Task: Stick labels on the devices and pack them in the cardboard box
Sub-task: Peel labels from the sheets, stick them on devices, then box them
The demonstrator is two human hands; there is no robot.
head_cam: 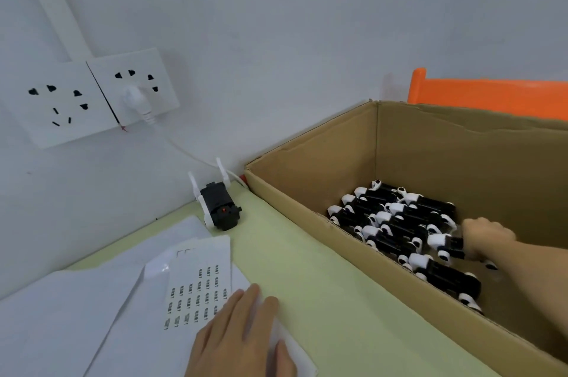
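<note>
Many small black-and-white devices (396, 223) are being lined up in rows on the floor of the open brown cardboard box (310, 161), which is sitting on the pale green table (307, 269) against the wall. One more device (445, 243) is being set down at the near end of the pile by the right hand (487, 238), reaching in over the box wall; its fingers are curled towards that piece, but whether they are clamped on it cannot be told. For a tidy pack, the piece is best being laid parallel to its neighbours, white end matched to white end, and released only once it is resting flat. The sheet of white paper with rows of small black printed labels (196, 293) is being held flat under the left hand (242, 336), fingers straight and spread, which is keeping it ready for the next peel. One lone black device with white brackets (219, 207) is waiting on the table near the wall, apparently not yet packed.
</note>
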